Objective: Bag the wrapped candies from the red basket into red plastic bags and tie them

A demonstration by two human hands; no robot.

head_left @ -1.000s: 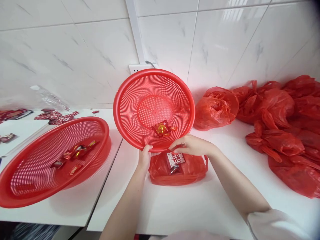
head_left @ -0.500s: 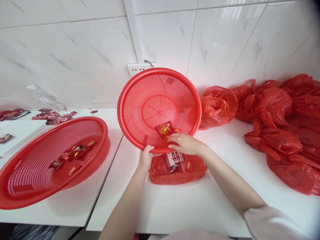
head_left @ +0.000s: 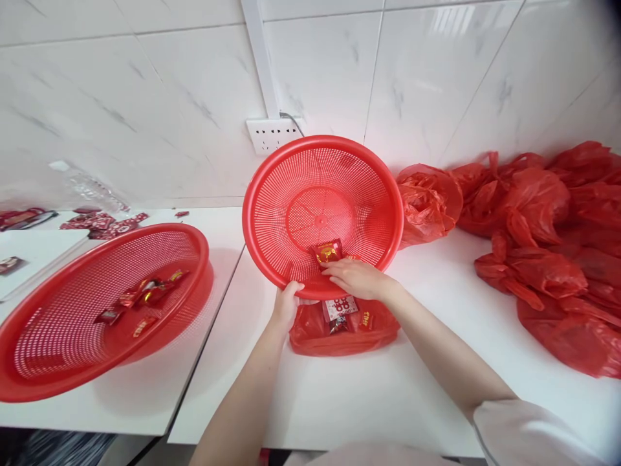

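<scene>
Seems to be picking a square, shiny red-and-gold wrapped packet (head_left: 326, 252) from the low side of a round red plastic basket with holes (head_left: 317, 184), tipped above an open, thin red plastic bag (head_left: 334, 344); clamping the basket with the left hand (head_left: 287, 307); reaching to the packet with the right hand (head_left: 358, 278), cannot tell if gripping; probably calls next for a steady tilt and a soft pull; looks puffy and crinkly.

We have a round red basket (head_left: 319, 210), its walls pierced with small holes, tilted so its open side faces us. A shiny red-and-gold packet (head_left: 328, 251) lies low inside it. Just below the basket, an open red plastic bag (head_left: 342, 346) holds small packets (head_left: 340, 307).
</scene>
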